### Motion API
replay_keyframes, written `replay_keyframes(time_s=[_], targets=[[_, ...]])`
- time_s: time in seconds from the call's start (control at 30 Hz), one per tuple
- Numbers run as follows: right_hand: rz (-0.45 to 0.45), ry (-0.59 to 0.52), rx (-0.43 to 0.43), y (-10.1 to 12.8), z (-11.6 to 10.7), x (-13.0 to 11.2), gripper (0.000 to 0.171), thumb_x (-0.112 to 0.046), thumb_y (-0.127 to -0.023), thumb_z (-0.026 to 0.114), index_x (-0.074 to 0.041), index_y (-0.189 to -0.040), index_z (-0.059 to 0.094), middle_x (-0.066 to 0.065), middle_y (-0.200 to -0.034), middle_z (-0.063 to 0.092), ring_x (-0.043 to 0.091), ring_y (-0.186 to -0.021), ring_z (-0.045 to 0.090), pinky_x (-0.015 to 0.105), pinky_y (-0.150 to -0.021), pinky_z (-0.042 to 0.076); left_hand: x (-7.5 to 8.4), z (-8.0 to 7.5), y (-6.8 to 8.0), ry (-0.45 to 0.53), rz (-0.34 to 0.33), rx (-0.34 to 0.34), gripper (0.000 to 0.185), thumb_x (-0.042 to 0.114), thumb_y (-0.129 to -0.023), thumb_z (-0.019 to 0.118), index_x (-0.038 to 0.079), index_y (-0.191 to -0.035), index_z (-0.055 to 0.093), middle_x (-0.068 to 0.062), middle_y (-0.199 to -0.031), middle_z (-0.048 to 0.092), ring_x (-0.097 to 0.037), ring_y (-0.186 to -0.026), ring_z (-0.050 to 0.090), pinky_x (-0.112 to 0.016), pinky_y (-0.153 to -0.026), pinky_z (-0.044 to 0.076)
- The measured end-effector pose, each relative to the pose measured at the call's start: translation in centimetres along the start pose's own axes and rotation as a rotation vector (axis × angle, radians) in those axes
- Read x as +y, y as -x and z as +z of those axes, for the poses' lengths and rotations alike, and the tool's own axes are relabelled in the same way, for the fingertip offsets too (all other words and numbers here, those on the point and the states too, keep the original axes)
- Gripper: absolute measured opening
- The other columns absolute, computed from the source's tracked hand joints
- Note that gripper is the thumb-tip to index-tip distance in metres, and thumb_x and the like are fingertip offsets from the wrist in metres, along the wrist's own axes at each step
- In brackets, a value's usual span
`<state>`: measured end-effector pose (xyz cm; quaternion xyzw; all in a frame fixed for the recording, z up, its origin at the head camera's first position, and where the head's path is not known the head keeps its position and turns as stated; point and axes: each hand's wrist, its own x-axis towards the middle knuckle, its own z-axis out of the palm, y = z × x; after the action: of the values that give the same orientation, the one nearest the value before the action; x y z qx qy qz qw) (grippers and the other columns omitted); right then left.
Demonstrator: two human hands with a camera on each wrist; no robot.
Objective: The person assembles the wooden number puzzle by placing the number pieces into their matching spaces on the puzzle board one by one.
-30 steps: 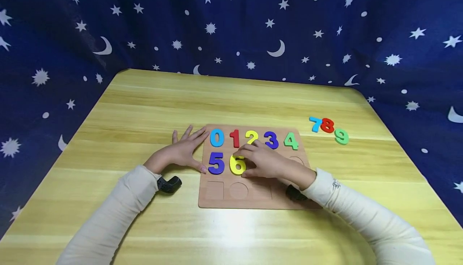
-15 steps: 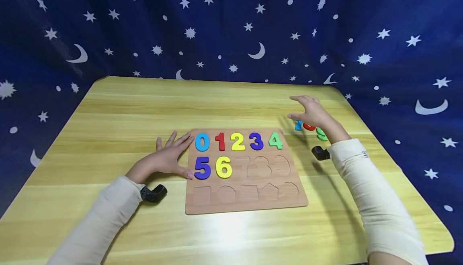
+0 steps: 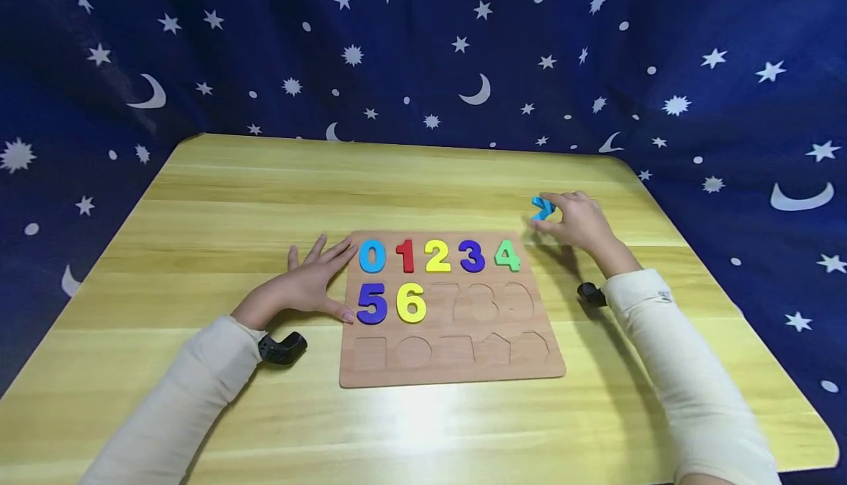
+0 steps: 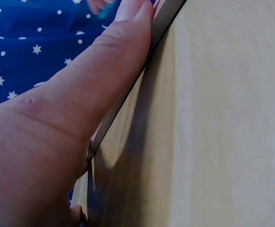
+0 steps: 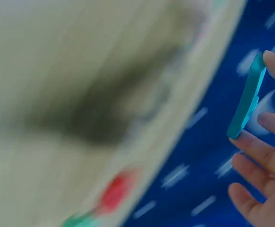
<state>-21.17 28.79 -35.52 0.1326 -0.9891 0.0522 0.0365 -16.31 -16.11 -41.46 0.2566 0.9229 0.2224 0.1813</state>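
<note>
My right hand pinches a blue number 7 between thumb and fingertips, beyond the far right corner of the wooden number board. In the right wrist view the 7 appears edge-on, held at both ends, its shadow cast on the table. My left hand is spread at the board's left side, thumb and fingertips on the edge. The left wrist view shows the thumb against that edge. Numbers 0 to 4 fill the top row; a purple 5 and yellow 6 sit below.
Bare recesses for 7, 8 and 9 follow the 6, with shape recesses along the near row. A red piece and a green piece, both blurred, lie on the table. A starry blue cloth hangs behind.
My right hand has left the 6 on the board, reached to the loose numbers at the right and picked up the blue 7. The left hand stays at the board's edge; the head view has shifted slightly.
</note>
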Motion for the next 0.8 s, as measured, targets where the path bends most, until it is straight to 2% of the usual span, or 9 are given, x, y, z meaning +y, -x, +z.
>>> replay_keyframes(time_s=[0.07,0.13,0.23,0.33,0.5,0.6,0.8], targets=[[-0.081,-0.056,0.068,1.0,-0.8,-2.8,0.059,-0.033,-0.082,0.071,-0.004,-0.131,0.055,0.027,-0.123,0.06,0.045,-0.112,0.051,0.059,-0.094,0.039,0.2,0.0,-0.2,0.002,0.008,-0.001,0.124,0.063,-0.063,0.076,0.013,-0.154,0.01,-0.009,-0.162,0.0,-0.046,-0.143,-0.015,-0.075,-0.099,-0.018],[-0.182,-0.104,0.087,2.0,-1.4,-6.0,0.058,-0.033,-0.08,0.074,-0.005,-0.128,0.057,0.024,-0.121,0.062,0.041,-0.11,0.053,0.056,-0.093,0.04,0.4,0.0,-0.3,0.006,0.014,0.003,0.123,0.062,-0.063,0.077,0.013,-0.154,0.01,-0.009,-0.162,0.001,-0.046,-0.143,-0.015,-0.074,-0.099,-0.019],[-0.317,-0.118,0.07,3.5,-1.3,-10.0,0.057,-0.035,-0.079,0.075,-0.007,-0.126,0.06,0.019,-0.116,0.065,0.035,-0.106,0.056,0.052,-0.091,0.043,0.6,-0.1,-0.6,0.008,0.015,0.006,0.123,0.06,-0.062,0.078,0.013,-0.154,0.01,-0.009,-0.162,0.001,-0.045,-0.144,-0.015,-0.074,-0.1,-0.019],[-0.397,-0.083,0.027,4.7,-0.3,-12.4,0.057,-0.04,-0.078,0.075,-0.008,-0.124,0.062,0.014,-0.112,0.067,0.03,-0.106,0.059,0.047,-0.092,0.046,0.8,-0.1,-0.8,0.009,0.017,0.0,0.124,0.061,-0.062,0.078,0.013,-0.154,0.01,-0.009,-0.162,0.001,-0.045,-0.144,-0.015,-0.074,-0.1,-0.018],[-0.393,0.018,-0.087,5.9,1.4,-14.1,0.059,-0.049,-0.078,0.072,-0.011,-0.122,0.062,0.008,-0.103,0.066,0.026,-0.098,0.06,0.041,-0.084,0.05,1.0,-0.1,-1.2,0.005,0.018,-0.006,0.124,0.061,-0.062,0.077,0.013,-0.154,0.009,-0.008,-0.162,0.0,-0.044,-0.144,-0.015,-0.074,-0.1,-0.018],[-0.38,0.066,-0.12,6.0,2.1,-14.3,0.06,-0.052,-0.078,0.07,-0.014,-0.123,0.062,0.006,-0.101,0.064,0.024,-0.094,0.058,0.038,-0.077,0.049,1.0,-0.1,-1.2,0.006,0.015,-0.005,0.124,0.061,-0.062,0.078,0.013,-0.154,0.009,-0.009,-0.162,0.0,-0.044,-0.144,-0.015,-0.074,-0.1,-0.019],[-0.391,0.056,-0.144,6.0,2.3,-14.6,0.058,-0.051,-0.081,0.069,-0.015,-0.125,0.062,0.005,-0.112,0.065,0.024,-0.106,0.055,0.044,-0.089,0.047,0.9,-0.1,-1.0,0.007,0.007,-0.005,0.124,0.062,-0.062,0.077,0.013,-0.154,0.01,-0.009,-0.162,0.0,-0.045,-0.143,-0.017,-0.074,-0.1,-0.019]])
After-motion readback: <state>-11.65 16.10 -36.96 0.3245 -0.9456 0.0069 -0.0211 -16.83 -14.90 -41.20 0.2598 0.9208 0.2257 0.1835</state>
